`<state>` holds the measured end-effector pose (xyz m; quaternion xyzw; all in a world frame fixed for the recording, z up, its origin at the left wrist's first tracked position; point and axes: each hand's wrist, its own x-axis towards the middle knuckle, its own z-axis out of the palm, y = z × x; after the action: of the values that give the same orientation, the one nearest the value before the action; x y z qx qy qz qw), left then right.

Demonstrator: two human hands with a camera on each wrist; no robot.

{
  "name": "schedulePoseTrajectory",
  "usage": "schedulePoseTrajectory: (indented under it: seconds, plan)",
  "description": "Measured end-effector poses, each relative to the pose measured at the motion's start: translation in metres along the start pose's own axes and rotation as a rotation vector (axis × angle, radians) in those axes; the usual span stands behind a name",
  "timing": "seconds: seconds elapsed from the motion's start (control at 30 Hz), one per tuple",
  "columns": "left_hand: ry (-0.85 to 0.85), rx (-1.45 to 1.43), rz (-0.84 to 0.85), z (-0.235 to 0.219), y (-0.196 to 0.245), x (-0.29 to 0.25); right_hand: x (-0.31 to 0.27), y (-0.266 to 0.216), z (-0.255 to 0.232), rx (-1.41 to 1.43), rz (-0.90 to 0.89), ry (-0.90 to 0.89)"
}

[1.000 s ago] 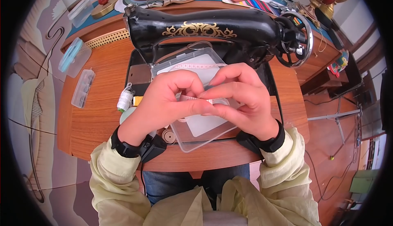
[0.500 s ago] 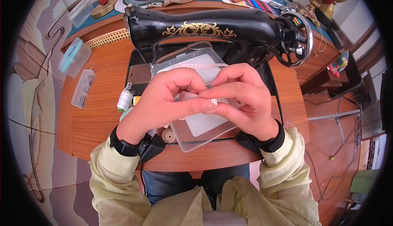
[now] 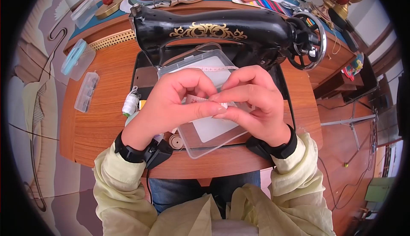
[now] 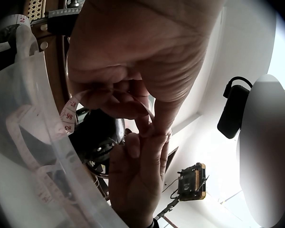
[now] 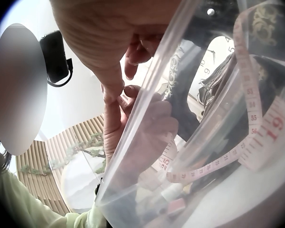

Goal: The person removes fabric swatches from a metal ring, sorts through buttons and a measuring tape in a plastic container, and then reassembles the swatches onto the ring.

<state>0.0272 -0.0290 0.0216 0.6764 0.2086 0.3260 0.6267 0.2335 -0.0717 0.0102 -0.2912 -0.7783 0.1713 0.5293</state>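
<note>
A white measuring tape with red and black marks [image 3: 195, 100] runs between the two hands. The left hand [image 3: 177, 101] pinches it, fingers curled round it; in the left wrist view the tape [image 4: 69, 115] hangs out beside the curled fingers. The right hand [image 3: 255, 101] pinches at the same spot, thumb tips meeting. Just what lies between the fingertips is hidden. Beneath the hands a clear plastic box [image 3: 197, 149] stands tilted on the table, and more tape [image 3: 218, 69] lies along its far part. In the right wrist view, tape loops [image 5: 251, 95] show by the clear wall.
A black sewing machine [image 3: 209, 28] stands behind the box. To the left are a white thread spool [image 3: 130, 104], a clear compartment case [image 3: 86, 91] and a clear box with a blue item [image 3: 77, 60]. A wooden spool [image 3: 175, 141] lies near the front edge.
The left hand has shifted slightly right and up, and the tape between the hands shows more of its printed face. The right hand has barely moved.
</note>
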Motion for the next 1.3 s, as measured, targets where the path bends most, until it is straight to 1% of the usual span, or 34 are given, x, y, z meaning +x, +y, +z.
schedulePoseTrajectory:
  seconds: [0.13,0.23,0.33,0.43,0.53,0.63,0.73,0.83,0.93,1.03,1.13,1.23,1.3]
  plan:
    - [0.09,-0.068,-0.022,0.011,0.006,0.003,0.0,0.0,-0.001,0.029,0.04,0.031]
    - [0.063,0.012,-0.024,0.007,0.005,0.001,0.0,-0.001,-0.001,0.042,0.052,0.018]
    - [-0.007,0.036,0.038,-0.001,0.0,0.0,0.001,-0.001,-0.001,-0.009,0.047,-0.008]
    - [0.01,0.032,0.035,0.0,0.0,0.0,0.001,0.002,-0.002,-0.044,0.002,-0.022]
    - [0.093,-0.058,-0.027,0.009,0.004,0.001,-0.001,0.001,0.0,-0.012,0.07,0.018]
    - [0.063,-0.009,0.002,0.005,0.001,0.0,-0.001,-0.001,0.0,0.025,0.087,0.026]
    - [0.025,0.008,0.015,0.001,0.001,0.0,0.001,-0.002,0.0,-0.022,0.056,0.0]
    - [0.033,-0.011,-0.05,0.001,0.003,-0.001,0.0,-0.002,-0.001,-0.03,0.069,-0.007]
    - [0.108,-0.055,0.014,0.011,0.002,0.003,0.0,-0.001,-0.001,-0.008,0.085,0.01]
    - [0.088,-0.058,0.01,0.01,0.003,0.002,0.0,-0.003,-0.003,0.0,0.084,-0.012]
    - [0.023,0.095,-0.016,-0.002,-0.001,-0.001,0.001,-0.002,-0.002,0.02,0.08,-0.035]
    - [0.006,0.004,-0.023,0.0,-0.003,-0.001,0.0,0.002,-0.002,0.004,0.043,-0.055]
    - [0.04,-0.033,-0.024,0.005,-0.002,0.0,0.0,0.001,-0.001,-0.007,0.063,-0.033]
